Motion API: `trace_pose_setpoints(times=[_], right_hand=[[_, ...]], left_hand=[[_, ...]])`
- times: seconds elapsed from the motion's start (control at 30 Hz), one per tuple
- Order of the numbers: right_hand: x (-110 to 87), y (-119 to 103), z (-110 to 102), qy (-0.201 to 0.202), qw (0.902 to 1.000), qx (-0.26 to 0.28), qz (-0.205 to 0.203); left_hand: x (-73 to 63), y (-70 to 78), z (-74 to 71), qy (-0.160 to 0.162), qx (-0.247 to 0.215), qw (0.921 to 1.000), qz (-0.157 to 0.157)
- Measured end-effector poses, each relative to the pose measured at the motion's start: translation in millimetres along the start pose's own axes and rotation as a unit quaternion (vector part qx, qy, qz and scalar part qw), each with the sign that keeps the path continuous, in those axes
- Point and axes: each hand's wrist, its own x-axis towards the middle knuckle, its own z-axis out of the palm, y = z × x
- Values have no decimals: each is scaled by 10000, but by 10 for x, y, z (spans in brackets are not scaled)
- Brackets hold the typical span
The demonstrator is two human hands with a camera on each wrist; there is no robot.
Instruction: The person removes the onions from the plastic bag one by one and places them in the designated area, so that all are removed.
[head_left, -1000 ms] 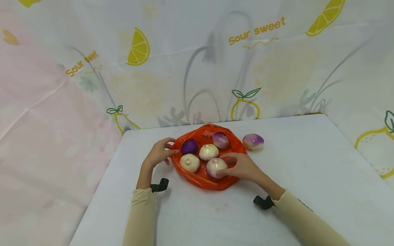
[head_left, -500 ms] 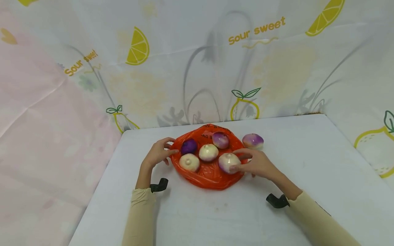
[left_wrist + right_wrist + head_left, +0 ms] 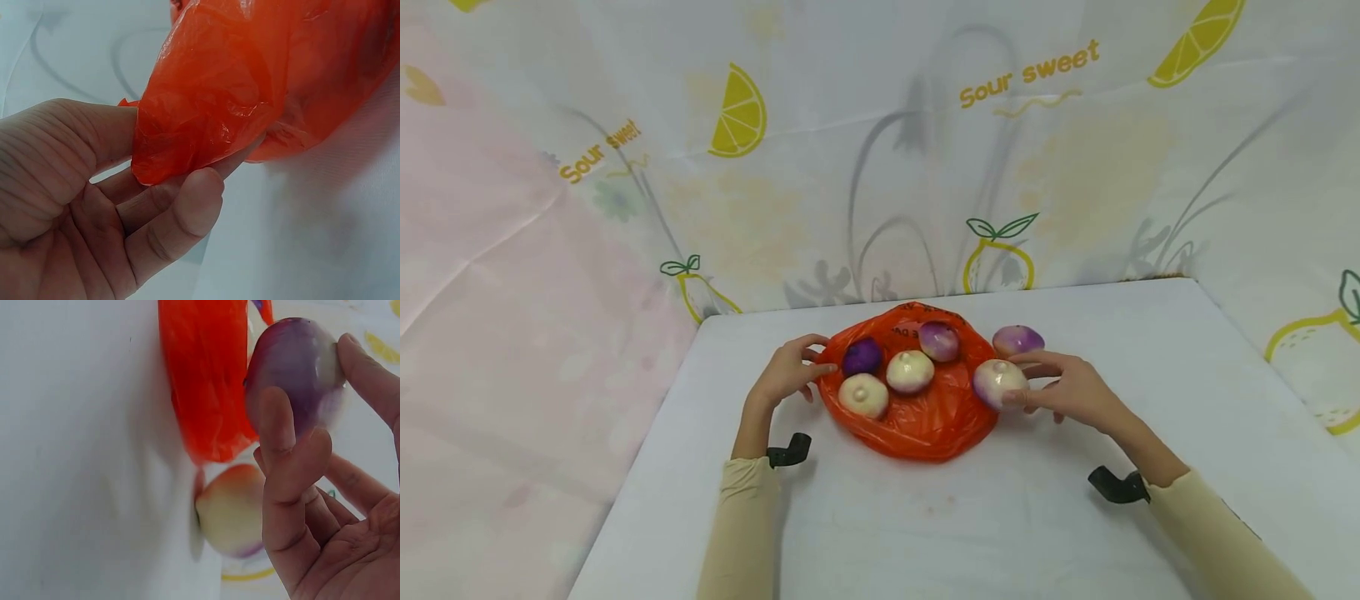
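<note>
My right hand pinches a glossy purple-and-white onion between thumb and fingers, over the right rim of a red plastic bag. In the right wrist view, this onion shows its purple side, raised above the table. My left hand holds the bag's left rim; the left wrist view has the thin plastic between thumb and fingers. Inside the bag lie a dark purple onion, two pale ones and a purple one.
Another purple-and-white onion sits on the white table, right of the bag and behind my right hand. A lemon-print cloth hangs at the back. Black wrist cameras jut from both wrists.
My right hand has carried the pale onion rightward, from inside the bag to over its right rim. The left hand keeps its place at the left rim.
</note>
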Motion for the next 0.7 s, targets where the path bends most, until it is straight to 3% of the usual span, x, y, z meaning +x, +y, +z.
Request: trace_pose_setpoints(times=[0.7], right_hand=[[-304,395,-594,251,9983,-411,327]], left_hand=[[-3,-10,5,8,-102,9999,-77]])
